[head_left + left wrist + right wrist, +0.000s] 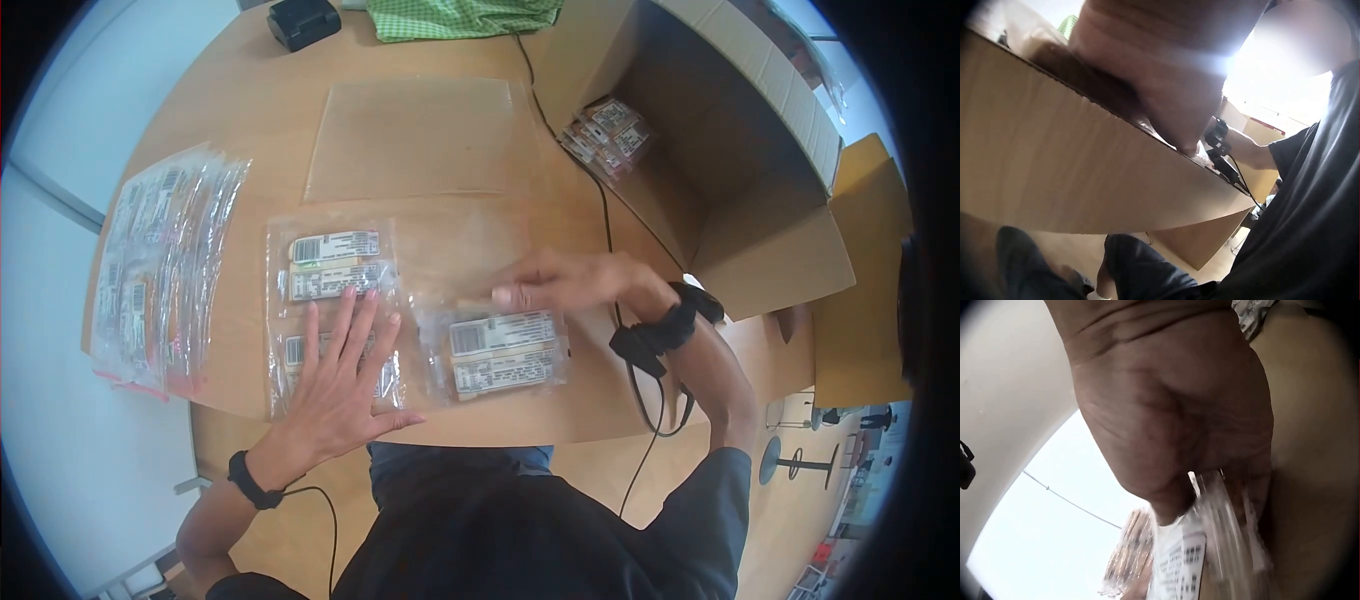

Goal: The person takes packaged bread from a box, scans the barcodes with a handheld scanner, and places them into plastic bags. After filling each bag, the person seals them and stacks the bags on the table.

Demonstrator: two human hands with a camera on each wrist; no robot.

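My left hand (345,395) lies with fingers spread and straight on a clear plastic bag (280,250). Inside that bag are packets with white barcode labels, the lower ones partly covered by the fingers. To its right a second clear bag with labelled packets (500,355) lies near the table's front edge. My right hand (580,280) is at this bag's upper edge, slightly blurred. In the right wrist view, thumb and fingers pinch the clear plastic beside a printed label (1185,565). The left wrist view shows the left hand (1166,69) close up over the table edge.
A pile of filled clear bags (165,270) lies at the left. Beyond the hands is a flat clear plastic sheet (420,140). A cardboard box (750,190) on its side at the right holds labelled packets (607,135). A black cable (606,215) runs past it. A green checked cloth (460,18) lies behind.
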